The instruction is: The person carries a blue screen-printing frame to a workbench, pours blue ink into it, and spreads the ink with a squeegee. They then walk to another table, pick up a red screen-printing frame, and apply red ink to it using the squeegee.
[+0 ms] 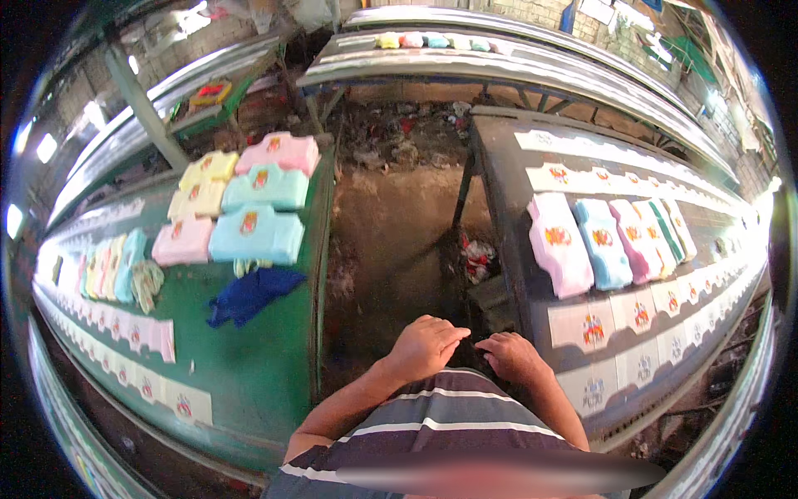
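Observation:
Both my hands are held in front of my striped shirt, above the gap between two long tables, with their fingertips close together. My left hand (428,345) is closed, its fingers bent and pressed together, pointing right. Whether something small is in it I cannot make out. My right hand (513,359) has its fingers loosely bent and a little apart, and I see nothing in it. Neither hand touches a table. Nearest on the right lie printed white cloth pieces (592,327) in a row. To the left lies a crumpled dark blue cloth (253,295).
The green table (266,366) on the left bears folded stacks of light blue (258,237), pink (278,154) and yellow (208,169) printed cloth. On the dark table (507,150) stand more cloth stacks (559,245). Litter (476,256) lies on the floor between them.

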The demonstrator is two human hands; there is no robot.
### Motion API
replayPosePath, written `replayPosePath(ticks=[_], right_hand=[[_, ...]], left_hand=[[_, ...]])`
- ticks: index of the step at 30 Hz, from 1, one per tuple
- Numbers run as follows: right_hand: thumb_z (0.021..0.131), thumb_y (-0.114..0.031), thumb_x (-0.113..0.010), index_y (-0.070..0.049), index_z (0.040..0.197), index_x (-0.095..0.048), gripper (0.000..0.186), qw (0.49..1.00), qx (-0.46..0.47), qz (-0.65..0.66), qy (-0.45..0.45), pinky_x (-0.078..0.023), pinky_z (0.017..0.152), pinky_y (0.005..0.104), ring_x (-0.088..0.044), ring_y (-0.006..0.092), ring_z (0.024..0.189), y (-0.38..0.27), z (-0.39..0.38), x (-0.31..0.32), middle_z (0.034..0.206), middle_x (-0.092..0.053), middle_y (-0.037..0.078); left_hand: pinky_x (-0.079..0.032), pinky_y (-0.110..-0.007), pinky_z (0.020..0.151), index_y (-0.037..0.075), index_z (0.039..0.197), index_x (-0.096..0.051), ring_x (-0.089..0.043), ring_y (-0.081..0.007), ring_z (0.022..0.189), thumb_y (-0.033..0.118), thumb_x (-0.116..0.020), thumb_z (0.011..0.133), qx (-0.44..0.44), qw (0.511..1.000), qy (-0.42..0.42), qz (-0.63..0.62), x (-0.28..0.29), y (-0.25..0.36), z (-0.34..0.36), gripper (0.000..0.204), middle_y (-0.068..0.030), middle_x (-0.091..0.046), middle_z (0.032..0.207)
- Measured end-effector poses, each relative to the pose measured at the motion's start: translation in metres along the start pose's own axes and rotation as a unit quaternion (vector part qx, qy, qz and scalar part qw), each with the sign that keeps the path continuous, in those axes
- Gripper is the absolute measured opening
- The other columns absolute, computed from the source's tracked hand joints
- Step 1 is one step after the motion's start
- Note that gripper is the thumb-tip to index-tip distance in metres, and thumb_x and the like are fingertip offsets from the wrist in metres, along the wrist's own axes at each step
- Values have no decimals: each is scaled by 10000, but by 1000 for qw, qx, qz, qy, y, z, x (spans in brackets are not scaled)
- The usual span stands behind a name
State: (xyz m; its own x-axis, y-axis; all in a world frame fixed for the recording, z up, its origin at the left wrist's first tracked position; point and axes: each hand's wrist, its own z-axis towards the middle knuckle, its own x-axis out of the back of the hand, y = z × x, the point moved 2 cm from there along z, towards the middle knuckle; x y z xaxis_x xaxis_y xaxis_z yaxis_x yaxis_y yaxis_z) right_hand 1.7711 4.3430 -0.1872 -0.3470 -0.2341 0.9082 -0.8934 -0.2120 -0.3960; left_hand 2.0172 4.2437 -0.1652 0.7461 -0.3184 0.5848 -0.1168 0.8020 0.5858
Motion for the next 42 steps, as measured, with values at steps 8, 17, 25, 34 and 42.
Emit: replayPosePath(ticks=[8,17,25,34,42], right_hand=[[933,-89,-752,-100,1154,-830,235,973,112,98,177,-609,811,511,-761,384,892,79,227,138,911,-795,149],[906,-75,-814,-102,1125,-841,222,949,226,111,191,-627,867,486,-778,371,933,131,483,197,995,-832,140],[927,-132,-788,-124,1153,-834,231,962,271,14,22,-622,936,495,-783,386,1027,169,688,225,1050,-829,131],[947,-95,-760,-165,1243,-804,308,938,331,61,-80,-621,915,524,-771,416,1019,235,896,218,1109,-785,154],[909,-68,-774,-183,1265,-804,375,902,413,7,-128,-618,945,522,-766,410,1099,294,1137,260,1160,-799,163]], left_hand=[[-567,-449,865,68,1235,-799,-758,-309,938,129,-827,959,38,998,-31,34,33,-104,140,285,-99,-780,992],[-590,-476,832,71,1196,-812,-773,-351,910,165,-852,956,245,962,86,84,82,-300,151,261,-118,-802,949],[-588,-496,858,92,1226,-796,-769,-366,951,153,-819,973,253,944,177,116,147,-476,268,261,-133,-797,1016],[-565,-476,864,101,1202,-783,-753,-342,938,151,-779,999,264,942,171,117,203,-621,381,209,-97,-761,965],[-588,-477,885,101,1277,-784,-767,-364,1006,185,-790,1005,366,886,228,171,250,-781,472,285,-130,-791,1043]])
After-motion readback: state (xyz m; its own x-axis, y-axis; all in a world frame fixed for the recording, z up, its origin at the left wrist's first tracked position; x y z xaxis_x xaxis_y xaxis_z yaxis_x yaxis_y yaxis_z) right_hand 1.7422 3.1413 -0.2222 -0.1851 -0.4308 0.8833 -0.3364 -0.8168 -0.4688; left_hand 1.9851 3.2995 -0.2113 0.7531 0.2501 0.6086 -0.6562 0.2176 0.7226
